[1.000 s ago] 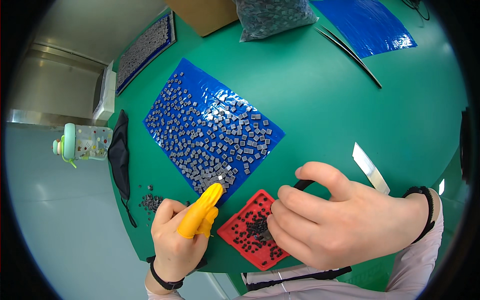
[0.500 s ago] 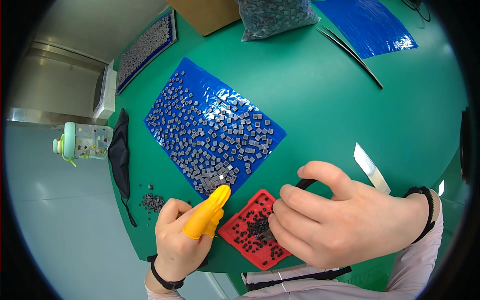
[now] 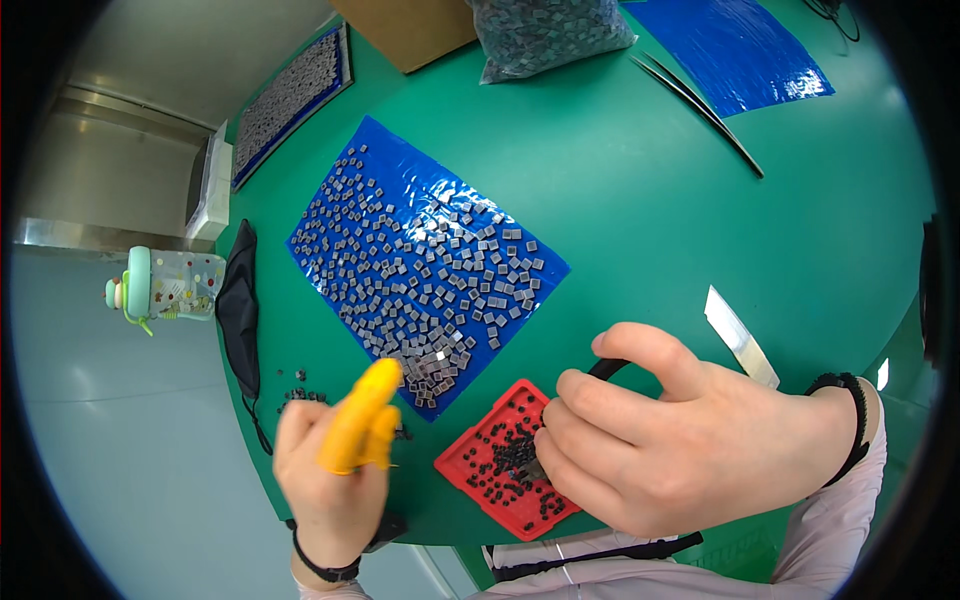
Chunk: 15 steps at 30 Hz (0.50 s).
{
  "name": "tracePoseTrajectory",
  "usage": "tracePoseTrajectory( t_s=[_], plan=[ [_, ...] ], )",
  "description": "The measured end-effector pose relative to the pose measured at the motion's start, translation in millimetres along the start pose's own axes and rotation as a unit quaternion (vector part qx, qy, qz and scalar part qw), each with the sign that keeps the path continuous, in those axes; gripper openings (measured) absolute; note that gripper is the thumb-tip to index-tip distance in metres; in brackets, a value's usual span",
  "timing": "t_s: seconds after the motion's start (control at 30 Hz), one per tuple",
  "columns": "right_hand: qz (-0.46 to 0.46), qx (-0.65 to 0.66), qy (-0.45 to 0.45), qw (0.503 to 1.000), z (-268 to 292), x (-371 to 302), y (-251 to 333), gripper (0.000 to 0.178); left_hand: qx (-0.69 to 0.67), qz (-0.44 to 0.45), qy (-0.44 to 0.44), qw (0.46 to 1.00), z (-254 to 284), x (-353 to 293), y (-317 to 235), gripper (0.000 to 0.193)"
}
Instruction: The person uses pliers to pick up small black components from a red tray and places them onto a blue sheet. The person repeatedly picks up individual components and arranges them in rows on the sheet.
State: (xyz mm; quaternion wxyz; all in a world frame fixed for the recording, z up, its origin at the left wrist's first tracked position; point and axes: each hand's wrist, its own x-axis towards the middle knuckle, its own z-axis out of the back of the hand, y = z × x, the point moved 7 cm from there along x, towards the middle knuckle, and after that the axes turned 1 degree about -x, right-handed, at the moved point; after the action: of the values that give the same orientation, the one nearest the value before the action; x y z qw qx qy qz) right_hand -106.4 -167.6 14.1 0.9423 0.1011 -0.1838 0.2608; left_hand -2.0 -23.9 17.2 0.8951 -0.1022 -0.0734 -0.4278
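Note:
My left hand (image 3: 335, 470), blurred by motion, is left of the red tray, near the lower corner of a blue film sheet (image 3: 410, 180). Yellow finger cots (image 3: 362, 418) cover at least two of its fingers; whether they pinch anything is unclear. Small grey square pieces lie all over the sheet, crowded at its lower end (image 3: 425, 370). My right hand (image 3: 650, 440) is closed round a tool with a curved black handle (image 3: 608, 368) and a dark tip, its kind mostly hidden. Its tip is over the red tray (image 3: 455, 465), which holds small black bits (image 3: 515, 450).
Loose dark bits (image 3: 300, 392) lie beside my left hand. A knife blade (image 3: 740, 335) is beyond my right wrist. Farther off are tweezers (image 3: 700, 112), another blue sheet (image 3: 740, 60), a bag of pieces (image 3: 550, 40), a cardboard box (image 3: 405, 30), a black mask (image 3: 238, 300) and a bottle (image 3: 175, 283).
My left hand has moved left, away from the red tray and the sheet's bottom corner. My right hand keeps its place with the black tool over the tray.

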Motion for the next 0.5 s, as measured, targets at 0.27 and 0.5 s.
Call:
tracePoseTrajectory(
  t_s=[0.27, 0.5],
  plan=[
    [0.038, 0.038, 0.112, 0.992, -2, -2, 2, 0.018, -0.006, 0.076, 0.064, 0.995, -2, -8, 31, 0.029],
    [0.037, 0.039, 0.084, 0.995, -4, 2, 4, 0.022, -0.072, 0.115, 0.085, 0.987, -8, -10, 42, 0.020]
  ],
)
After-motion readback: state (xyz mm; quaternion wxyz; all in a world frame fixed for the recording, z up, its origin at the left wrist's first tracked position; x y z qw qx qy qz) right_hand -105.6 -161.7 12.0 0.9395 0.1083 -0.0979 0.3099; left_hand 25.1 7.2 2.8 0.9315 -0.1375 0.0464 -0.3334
